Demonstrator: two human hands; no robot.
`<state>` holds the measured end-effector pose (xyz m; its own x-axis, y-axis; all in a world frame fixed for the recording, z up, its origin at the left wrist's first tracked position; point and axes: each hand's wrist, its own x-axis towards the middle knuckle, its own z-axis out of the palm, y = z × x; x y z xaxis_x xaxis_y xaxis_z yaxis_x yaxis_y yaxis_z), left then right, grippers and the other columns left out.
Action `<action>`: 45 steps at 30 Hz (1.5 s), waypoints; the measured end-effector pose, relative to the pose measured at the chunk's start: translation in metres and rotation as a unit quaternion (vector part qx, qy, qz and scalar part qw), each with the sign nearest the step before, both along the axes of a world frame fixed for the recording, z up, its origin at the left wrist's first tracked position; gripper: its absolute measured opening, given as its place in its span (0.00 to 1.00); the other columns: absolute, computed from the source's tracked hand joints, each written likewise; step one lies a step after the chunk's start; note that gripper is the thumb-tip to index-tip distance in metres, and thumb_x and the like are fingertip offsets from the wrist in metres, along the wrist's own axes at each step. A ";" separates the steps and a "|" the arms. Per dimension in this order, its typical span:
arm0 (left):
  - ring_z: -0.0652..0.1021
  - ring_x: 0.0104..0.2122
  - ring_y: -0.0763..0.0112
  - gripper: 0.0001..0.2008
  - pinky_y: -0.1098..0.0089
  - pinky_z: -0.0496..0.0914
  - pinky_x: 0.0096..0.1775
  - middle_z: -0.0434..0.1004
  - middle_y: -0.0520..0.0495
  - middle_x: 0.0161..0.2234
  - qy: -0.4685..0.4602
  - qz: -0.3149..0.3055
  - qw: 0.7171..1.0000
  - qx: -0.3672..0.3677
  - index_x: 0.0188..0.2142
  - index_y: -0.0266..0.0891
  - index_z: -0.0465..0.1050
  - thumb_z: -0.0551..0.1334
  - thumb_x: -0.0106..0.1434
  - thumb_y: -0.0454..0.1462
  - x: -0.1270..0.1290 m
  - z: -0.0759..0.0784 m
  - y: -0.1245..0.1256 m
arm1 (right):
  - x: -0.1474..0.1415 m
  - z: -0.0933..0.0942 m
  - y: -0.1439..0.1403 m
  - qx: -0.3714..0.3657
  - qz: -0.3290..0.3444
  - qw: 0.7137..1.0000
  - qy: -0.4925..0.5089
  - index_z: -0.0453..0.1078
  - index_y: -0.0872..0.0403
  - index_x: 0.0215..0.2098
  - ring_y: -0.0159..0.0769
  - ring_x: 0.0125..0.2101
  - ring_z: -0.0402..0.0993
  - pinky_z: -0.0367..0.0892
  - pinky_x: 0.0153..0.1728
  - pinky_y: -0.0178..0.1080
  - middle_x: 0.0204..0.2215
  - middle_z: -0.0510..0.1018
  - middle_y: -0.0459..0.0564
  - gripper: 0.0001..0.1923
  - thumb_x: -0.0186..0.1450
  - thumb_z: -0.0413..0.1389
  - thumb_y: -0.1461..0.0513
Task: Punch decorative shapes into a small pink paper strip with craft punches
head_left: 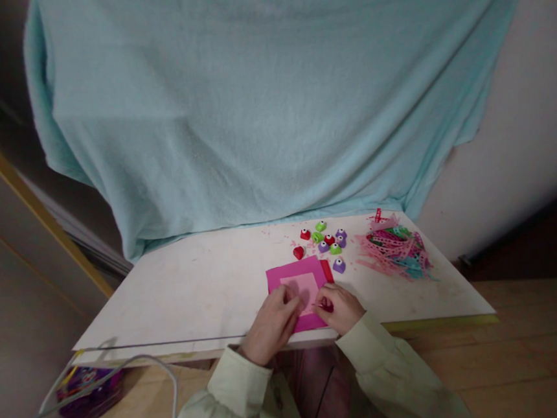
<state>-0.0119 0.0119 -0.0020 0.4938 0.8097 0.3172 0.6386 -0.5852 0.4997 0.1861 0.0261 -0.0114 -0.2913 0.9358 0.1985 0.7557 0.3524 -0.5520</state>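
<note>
A pale blue cloth (269, 105) hangs behind the white table (169, 296). The magenta sheet (275, 275) lies at the near edge, a pink square (307, 288) on top of it and a red sheet (327, 270) peeking from its right side. Coloured pieces (328, 240) sit beyond it; tangled strips (394, 247) lie to its right. Over the sheet, the left hand (274, 320) and right hand (339, 304) have curled fingers, tips close together; whether either grip holds anything, I cannot tell. The step looks like fingertip work at the square, calling next for a light, steady touch.
</note>
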 end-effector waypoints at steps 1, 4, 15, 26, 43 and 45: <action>0.68 0.38 0.65 0.08 0.65 0.67 0.40 0.63 0.44 0.38 -0.001 -0.011 1.000 0.001 0.39 0.39 0.69 0.53 0.63 0.32 0.000 0.002 0.000 | 0.001 0.000 0.001 -0.005 0.000 1.000 0.005 0.65 0.53 0.23 0.32 0.26 0.64 0.59 0.27 0.32 0.22 0.67 0.43 0.05 0.55 0.58 0.65; 0.67 0.38 0.66 0.11 0.66 0.65 0.39 0.64 0.45 0.37 -0.005 -0.032 0.999 0.002 0.37 0.41 0.72 0.52 0.63 0.31 0.001 0.005 0.000 | 0.007 -0.001 0.005 -0.024 0.013 0.999 0.025 0.68 0.54 0.23 0.31 0.24 0.64 0.59 0.26 0.32 0.21 0.68 0.43 0.05 0.55 0.58 0.64; 0.67 0.40 0.65 0.15 0.65 0.65 0.42 0.65 0.44 0.38 -0.068 -0.041 0.996 -0.028 0.43 0.45 0.74 0.52 0.63 0.31 -0.001 -0.003 0.001 | 0.025 -0.004 0.007 -0.054 0.018 0.996 0.067 0.69 0.55 0.23 0.28 0.20 0.63 0.58 0.23 0.32 0.20 0.69 0.43 0.04 0.56 0.57 0.64; 0.67 0.42 0.65 0.14 0.64 0.64 0.44 0.64 0.45 0.39 -0.086 -0.033 0.995 -0.040 0.42 0.46 0.75 0.53 0.63 0.32 -0.004 -0.006 0.000 | 0.012 0.003 -0.009 0.030 -0.034 0.999 0.000 0.66 0.53 0.32 0.35 0.29 0.68 0.64 0.31 0.36 0.29 0.70 0.48 0.04 0.57 0.55 0.65; 0.67 0.43 0.65 0.14 0.64 0.63 0.44 0.64 0.45 0.39 -0.101 -0.031 0.994 -0.036 0.43 0.47 0.75 0.54 0.63 0.32 -0.005 -0.011 0.000 | -0.003 -0.018 -0.004 -0.046 -0.069 0.991 0.102 0.65 0.52 0.35 0.35 0.29 0.68 0.64 0.33 0.35 0.28 0.70 0.45 0.13 0.50 0.55 0.67; 0.66 0.43 0.65 0.15 0.64 0.63 0.44 0.63 0.45 0.39 -0.097 -0.029 0.994 -0.038 0.44 0.48 0.75 0.54 0.63 0.32 -0.005 -0.010 -0.001 | -0.002 -0.020 -0.001 -0.073 -0.077 0.987 0.119 0.65 0.52 0.34 0.33 0.27 0.68 0.63 0.30 0.34 0.27 0.70 0.44 0.13 0.49 0.54 0.67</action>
